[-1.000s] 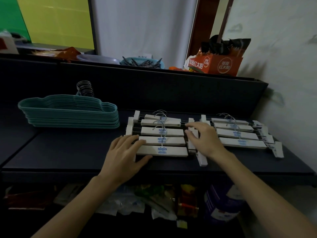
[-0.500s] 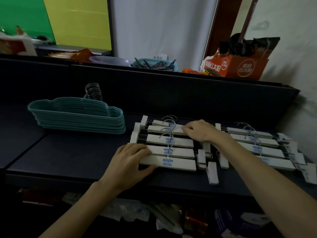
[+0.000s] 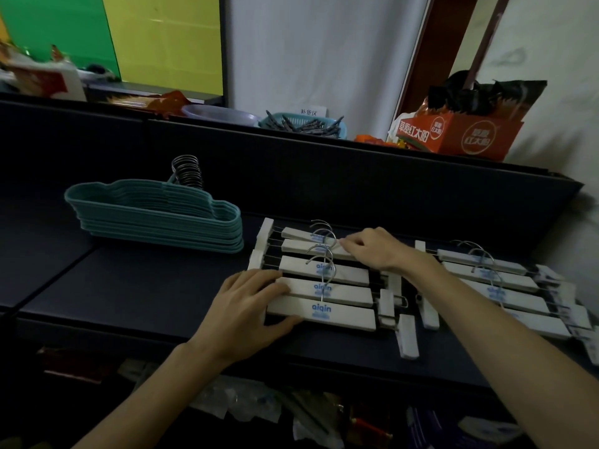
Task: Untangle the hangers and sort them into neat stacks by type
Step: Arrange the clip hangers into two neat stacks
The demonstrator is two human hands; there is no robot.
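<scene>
Basket holds dark clips on ledge. White hangers rowed on shelf; left hand flat, fingers spread, on near ones; right hand pinches far one.

Bare desk lies open in front of the teal hanger stack, left of the near white hanger group. A narrow gap separates this group from the right white group. The dark back panel blocks passage rearward.
</scene>
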